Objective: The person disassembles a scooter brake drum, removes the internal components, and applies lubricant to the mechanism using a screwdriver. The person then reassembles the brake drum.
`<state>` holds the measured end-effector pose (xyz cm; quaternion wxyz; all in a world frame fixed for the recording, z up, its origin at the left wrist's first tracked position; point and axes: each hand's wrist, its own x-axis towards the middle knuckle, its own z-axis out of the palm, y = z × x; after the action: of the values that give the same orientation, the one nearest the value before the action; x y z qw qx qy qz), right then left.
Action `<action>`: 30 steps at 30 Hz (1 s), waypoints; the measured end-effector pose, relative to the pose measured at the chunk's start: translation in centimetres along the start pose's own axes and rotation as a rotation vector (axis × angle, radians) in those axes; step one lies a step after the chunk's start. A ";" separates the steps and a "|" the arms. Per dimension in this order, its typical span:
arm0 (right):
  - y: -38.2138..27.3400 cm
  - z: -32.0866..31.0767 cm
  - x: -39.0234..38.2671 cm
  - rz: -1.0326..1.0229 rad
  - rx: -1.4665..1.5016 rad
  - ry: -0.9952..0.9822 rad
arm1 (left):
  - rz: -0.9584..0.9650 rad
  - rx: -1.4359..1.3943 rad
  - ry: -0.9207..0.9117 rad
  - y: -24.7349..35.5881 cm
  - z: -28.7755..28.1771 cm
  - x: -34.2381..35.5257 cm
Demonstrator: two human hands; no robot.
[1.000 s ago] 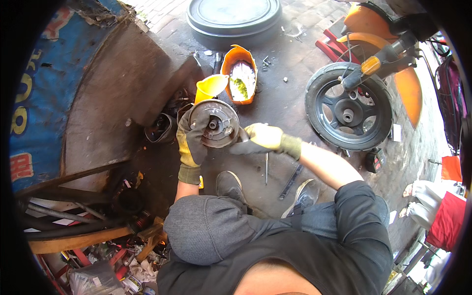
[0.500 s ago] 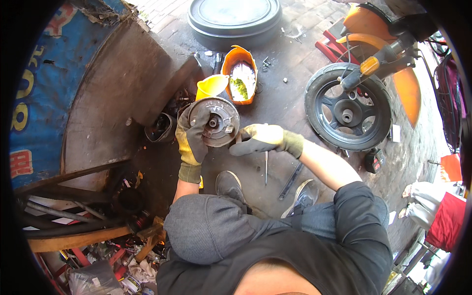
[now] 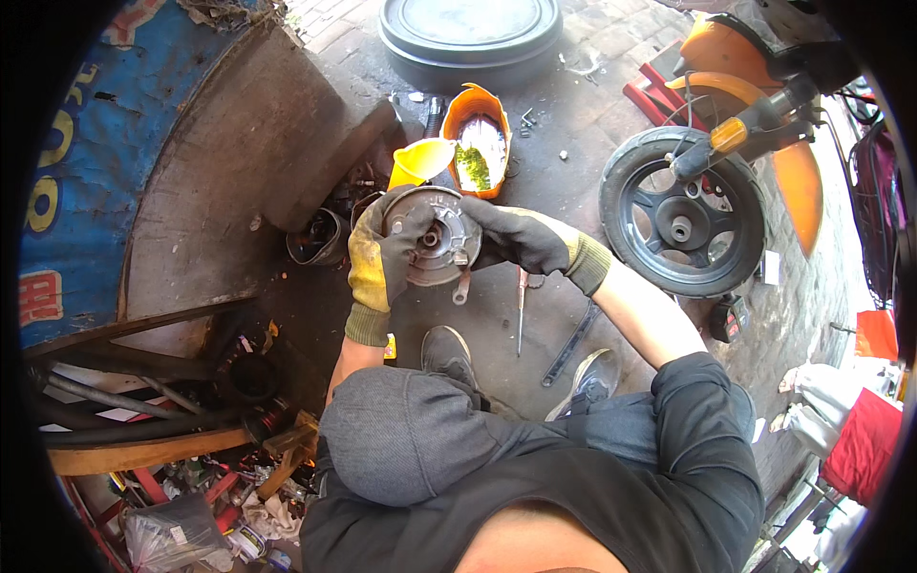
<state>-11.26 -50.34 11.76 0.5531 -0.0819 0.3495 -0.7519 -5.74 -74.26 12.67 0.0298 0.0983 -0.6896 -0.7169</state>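
A round grey metal brake plate (image 3: 441, 269) with a central hub hole and a short arm at its lower edge is held up in front of me. My left hand (image 3: 380, 256), in a yellow and dark grey work glove, is closed round its left side, thumb across the face. At the right rim my right hand (image 3: 535, 241), gloved the same way, grips the plate, with its fingertips partly hidden behind it. Below the right hand a screwdriver (image 3: 521, 315) lies on the floor, beside a dark flat bar (image 3: 571, 346).
Beyond the plate stand a yellow funnel-like container (image 3: 420, 162) and an orange container (image 3: 480, 177). A spoked wheel with tyre (image 3: 682, 212) is at right, under an orange motorbike front. A wooden board (image 3: 224, 181) rises at left; a large black round lid (image 3: 470, 29) lies far ahead.
My right hand has moved up from the plate's lower right to its right rim. The plate has turned and shifted slightly right, so the arm at its lower edge shows more.
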 end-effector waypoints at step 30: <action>2.9 -0.4 1.1 0.002 -0.284 0.415 | -0.180 0.052 0.025 -1.8 0.6 0.1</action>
<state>-9.65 -51.60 9.38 0.4531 -0.0023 0.5576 -0.6955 -5.78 -73.58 10.93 -0.0288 0.1694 -0.6958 -0.6974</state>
